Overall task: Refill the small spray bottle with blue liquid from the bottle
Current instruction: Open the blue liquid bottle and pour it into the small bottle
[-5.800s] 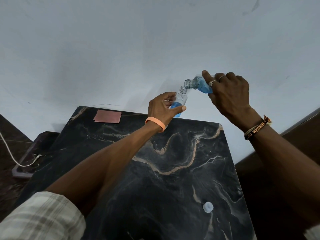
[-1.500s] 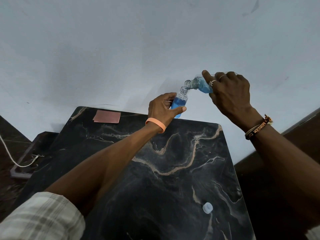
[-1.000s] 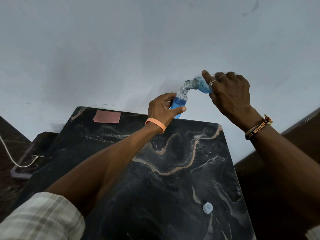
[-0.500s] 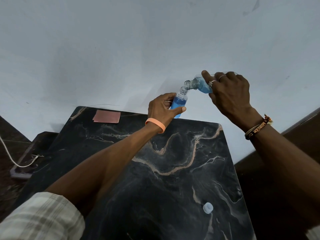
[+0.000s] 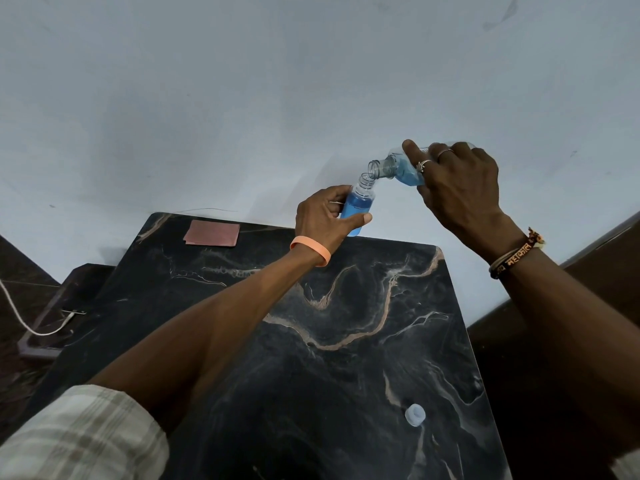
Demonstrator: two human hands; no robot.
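Cloth with pale checks, a sleeve [image 5: 79, 434], sits nearest, at the bottom left. A little past it, a small round pale plastic cap [image 5: 415, 414] lies alone on the black stone worktop with tan veins [image 5: 346, 341], well apart from both hands. I think it is parked there to stay out of the way.

Farther on, above the worktop's far edge, the left hand [image 5: 322, 220] has its grip closed round the small clear plastic spray bottle [image 5: 356, 206], thumb in front. It holds the bottle nearly upright, mouth up, so the blue liquid can go in and not run out. Just beside it and a bit higher, the right hand [image 5: 460, 188] has its grip wrapped round the bigger clear plastic bottle [image 5: 398, 171]. That one is tipped down with its mouth right over the small mouth, so the blue runs downhill. I cannot see the stream itself.

A flat pink card [image 5: 212, 233] lies at the far left edge, by the pale blue wall [image 5: 242, 98].

In the oldest picture the blue only filled the bottom of the small bottle. Now it reaches the shoulder. The hands have hardly moved.
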